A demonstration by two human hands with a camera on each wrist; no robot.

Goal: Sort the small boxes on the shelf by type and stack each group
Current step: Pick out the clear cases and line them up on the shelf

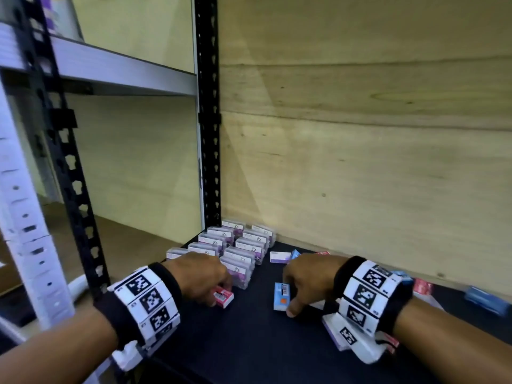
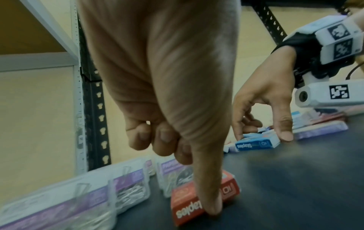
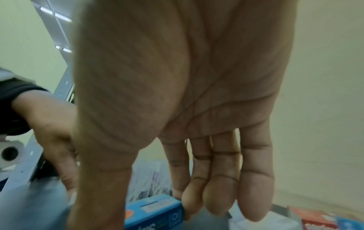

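The black shelf deck (image 1: 249,342) carries the work, backed by a plywood wall (image 1: 360,134), with a black slotted upright (image 1: 207,106) at the deck's far left corner.

At ten o'clock from the deck's centre stands a sorted block of clear purple-banded boxes (image 1: 243,245), in two rows, touching one another. Unsorted cartons lie at one to three o'clock: a purple-and-white carton (image 1: 279,256), red cartons (image 1: 422,286) and a blue carton (image 1: 483,300) against the wall, blurred.

The left hand (image 1: 199,278) is narrow: thumb down on the near face of a red staples box (image 2: 197,200), the other fingers curled; where the forefinger meets the far side cannot be seen. That box rests on the deck, just beside the nearest clear box.

The right hand (image 1: 307,284) holds a blue staples box (image 1: 282,296), thumb at its near end and fingertips (image 3: 192,205) at its far end. The box appears to be on the deck.

Governing relation: the blue box lies at eleven o'clock from the right hand's centre, long axis running twelve to six in the head view, gripped end to end. The red box lies at four o'clock from the left hand. Each hand is the nearer to its own box; the two boxes are apart.

Judgement: each colour should found its own stack; no red or blue stack is yet visible.
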